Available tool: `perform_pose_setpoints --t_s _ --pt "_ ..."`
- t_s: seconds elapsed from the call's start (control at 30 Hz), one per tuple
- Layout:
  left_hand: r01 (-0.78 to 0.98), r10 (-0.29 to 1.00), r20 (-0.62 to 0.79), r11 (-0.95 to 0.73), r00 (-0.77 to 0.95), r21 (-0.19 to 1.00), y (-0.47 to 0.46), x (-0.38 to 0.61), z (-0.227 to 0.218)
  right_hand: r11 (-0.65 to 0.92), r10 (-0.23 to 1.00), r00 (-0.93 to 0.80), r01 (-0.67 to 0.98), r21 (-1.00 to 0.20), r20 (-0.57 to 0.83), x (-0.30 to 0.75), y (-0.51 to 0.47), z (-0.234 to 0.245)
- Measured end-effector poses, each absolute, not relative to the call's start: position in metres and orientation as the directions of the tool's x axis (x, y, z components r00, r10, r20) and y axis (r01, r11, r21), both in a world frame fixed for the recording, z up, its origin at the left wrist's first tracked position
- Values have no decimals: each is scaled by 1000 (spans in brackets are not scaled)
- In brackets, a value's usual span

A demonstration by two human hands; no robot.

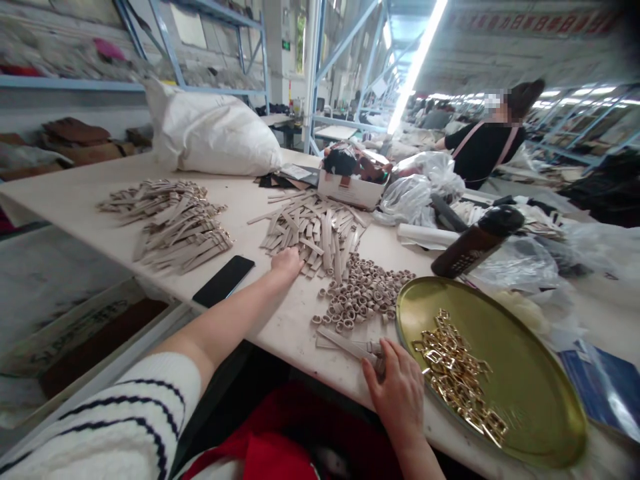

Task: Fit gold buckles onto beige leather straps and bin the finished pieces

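Here, left fingers (pixel 295 262) unclear in 1 strap pile (pixel 320 230), right fingers (pixel 376 365) around 1 strap (pixel 344 344).

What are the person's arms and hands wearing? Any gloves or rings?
No gloves or rings show on the left hand or right hand. The left arm has a white knitted sleeve with thin dark stripes, ending near the elbow. The right arm shows no sleeve in view.

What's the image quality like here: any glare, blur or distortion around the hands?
Head view: wide-angle lens bends the pale table; ceiling strip light blown out; corners smeared; left hand, right hand gripping a beige strip, and round gold metal tray sharp, evenly lit.
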State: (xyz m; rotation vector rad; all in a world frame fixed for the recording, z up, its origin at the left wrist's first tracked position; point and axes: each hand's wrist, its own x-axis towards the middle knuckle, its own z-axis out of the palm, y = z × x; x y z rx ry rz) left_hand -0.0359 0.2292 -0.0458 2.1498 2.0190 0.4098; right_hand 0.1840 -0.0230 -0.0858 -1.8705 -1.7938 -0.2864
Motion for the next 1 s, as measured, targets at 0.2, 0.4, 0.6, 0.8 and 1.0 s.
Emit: perform_pose_setpoints --t_s 0.2,0.4,0.6,0.8,1.0 --pt "876 969 234 -175 74 449 202 -65 -27 13 841 115 973 -231 528 183 -26 -89" --pt "609 892 451 -335 -42 719 150 -100 18 46 822 100 969 -241 560 184 -28 -86" --pt "-102 977 207 -210 -43 972 84 -87 47 -2 800 180 955 -298 572 191 -16 -64" --pt "-8 662 -541 636 519 771 -2 -56 -20 25 940 54 973 -228 336 192 16 -48" --pt "36 367 -626 845 688 534 -6 -44 -29 73 988 -74 997 9 137 182 50 -43"
